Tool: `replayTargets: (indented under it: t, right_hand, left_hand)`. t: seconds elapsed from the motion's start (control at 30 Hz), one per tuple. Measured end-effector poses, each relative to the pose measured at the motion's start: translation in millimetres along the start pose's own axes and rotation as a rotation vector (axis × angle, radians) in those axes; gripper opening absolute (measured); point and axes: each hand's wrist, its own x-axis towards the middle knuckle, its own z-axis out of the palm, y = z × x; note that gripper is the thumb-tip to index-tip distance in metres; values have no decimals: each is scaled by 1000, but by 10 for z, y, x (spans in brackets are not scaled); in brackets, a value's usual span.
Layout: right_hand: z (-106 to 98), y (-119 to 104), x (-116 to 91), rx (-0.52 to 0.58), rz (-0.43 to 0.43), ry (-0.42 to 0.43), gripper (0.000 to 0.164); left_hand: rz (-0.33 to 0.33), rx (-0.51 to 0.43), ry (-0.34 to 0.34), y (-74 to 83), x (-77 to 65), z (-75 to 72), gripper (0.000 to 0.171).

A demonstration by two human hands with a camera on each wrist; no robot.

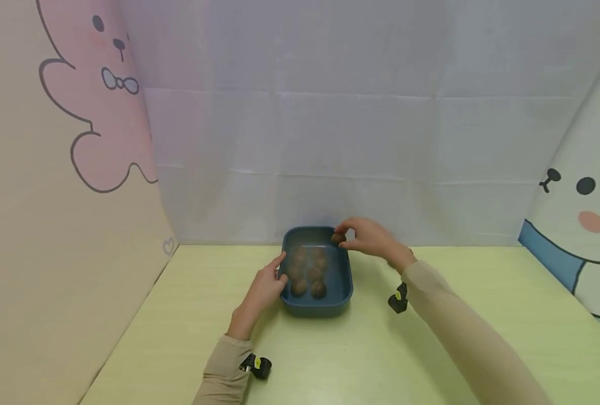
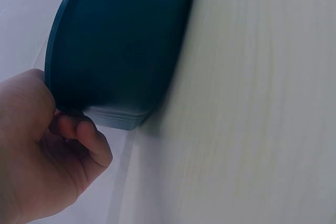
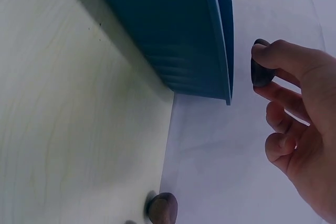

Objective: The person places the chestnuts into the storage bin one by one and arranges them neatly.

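A dark blue rectangular bin sits on the table, with several small brown roundish pieces lying inside it. My left hand grips the bin's left wall, thumb at the rim and fingers curled below it in the left wrist view. Between thumb and fingertips, my right hand pinches another brown roundish piece, dark and somewhat flattened like a mushroom cap. In the head view this piece overlaps the bin's far right corner, and the right wrist view shows it above the rim level.
One more brown piece lies on the table right of the bin, mostly hidden behind my right wrist in the head view. A pale cloth wall rises just behind the bin. Printed panels flank the pale yellow table.
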Motion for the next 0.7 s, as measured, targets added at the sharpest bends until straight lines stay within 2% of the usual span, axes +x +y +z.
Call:
replayTargets:
  t: [0.3, 0.57, 0.7]
  right_hand:
    - [189, 19, 205, -93, 20, -67, 35]
    - [342, 41, 333, -224, 115, -153, 27]
    - [395, 7, 388, -251, 156, -191, 21]
  left_hand:
    - [-3, -1, -3, -35, 7, -7, 66]
    - [-8, 1, -12, -46, 18, -6, 66]
    - [-9, -1, -6, -42, 21, 0, 66]
